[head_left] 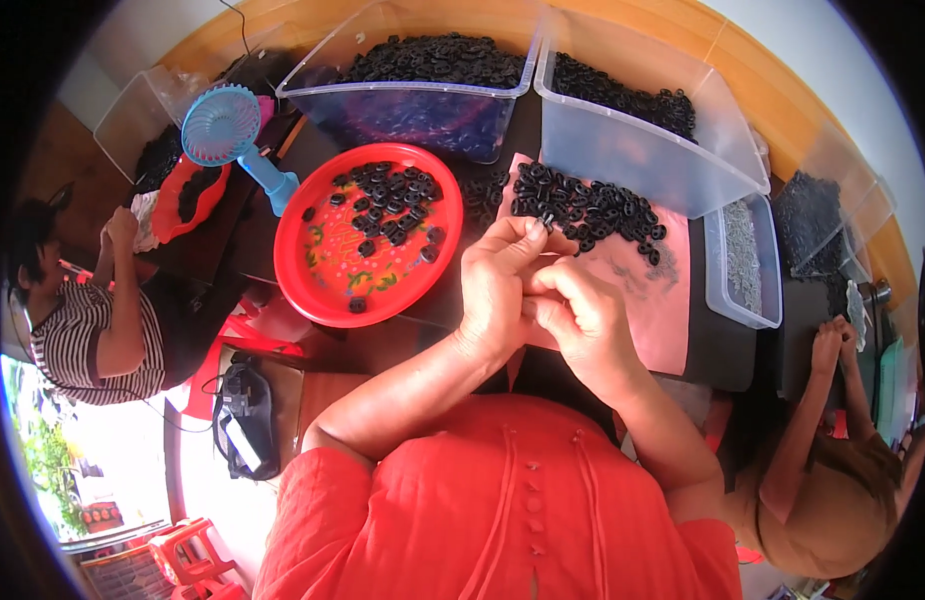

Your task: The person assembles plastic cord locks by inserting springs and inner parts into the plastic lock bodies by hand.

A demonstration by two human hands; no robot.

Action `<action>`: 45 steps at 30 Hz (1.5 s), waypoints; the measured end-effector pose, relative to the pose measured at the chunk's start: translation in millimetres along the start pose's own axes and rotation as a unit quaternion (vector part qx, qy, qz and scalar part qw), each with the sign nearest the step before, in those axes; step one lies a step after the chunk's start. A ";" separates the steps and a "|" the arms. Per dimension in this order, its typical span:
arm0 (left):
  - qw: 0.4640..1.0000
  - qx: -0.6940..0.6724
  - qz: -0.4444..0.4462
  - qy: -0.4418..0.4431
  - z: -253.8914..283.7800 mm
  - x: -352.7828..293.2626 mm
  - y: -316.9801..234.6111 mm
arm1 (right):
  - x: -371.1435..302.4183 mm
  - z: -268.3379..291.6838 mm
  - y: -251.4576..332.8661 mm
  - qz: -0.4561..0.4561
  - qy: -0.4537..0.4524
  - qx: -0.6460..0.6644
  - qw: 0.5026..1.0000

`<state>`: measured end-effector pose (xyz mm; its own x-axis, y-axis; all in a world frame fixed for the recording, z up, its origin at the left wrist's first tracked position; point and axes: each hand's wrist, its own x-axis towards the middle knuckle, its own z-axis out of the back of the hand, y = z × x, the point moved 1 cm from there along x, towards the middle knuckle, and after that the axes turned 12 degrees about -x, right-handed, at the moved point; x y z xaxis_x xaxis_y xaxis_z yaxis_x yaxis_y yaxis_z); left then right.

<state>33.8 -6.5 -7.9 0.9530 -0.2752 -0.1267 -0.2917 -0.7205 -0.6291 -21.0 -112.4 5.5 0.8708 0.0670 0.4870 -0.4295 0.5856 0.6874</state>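
Note:
Above the near edge of a pink sheet (pixel 622 310), my two hands meet. Between the thumb and fingertip of my left hand (pixel 494 285) is a small black plastic part (pixel 545 222), mostly covered by the fingers. My right hand (pixel 587 315) has its fingers closed in a pinch against the left palm; whatever it may hold is hidden. Just beyond the fingertips lies a heap of small black parts with holes (pixel 592 210), with tiny grey bits (pixel 662 270) scattered beside it. Left of my hands, a round red tray (pixel 290 270) carries more black parts, loosely spread.
Two large clear bins (pixel 407 105) (pixel 642 165) of black parts stand at the back. A smaller clear box (pixel 742 265) of grey pieces sits right. A blue fan (pixel 222 125) stands beyond the tray. People work at left (pixel 97 330) and right (pixel 832 490).

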 end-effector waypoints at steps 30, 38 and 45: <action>0.994 -0.110 0.022 0.012 1.4 -2.1 -6.8 | -15.9 -12.8 -5.2 -0.148 0.037 0.173 0.973; 0.992 -0.113 0.029 0.050 6.6 -4.2 -0.4 | -2.6 6.4 2.2 0.038 0.022 0.032 0.999; 0.984 -0.160 0.043 0.061 7.8 -2.7 -1.3 | 4.1 11.9 -0.8 0.112 0.089 -0.008 0.990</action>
<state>32.2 0.2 -12.7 0.9126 -0.4039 -0.0641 -0.4002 -0.8498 -0.3431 -19.9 -122.2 13.4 0.7828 0.3369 0.5232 -0.6142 0.5529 0.5630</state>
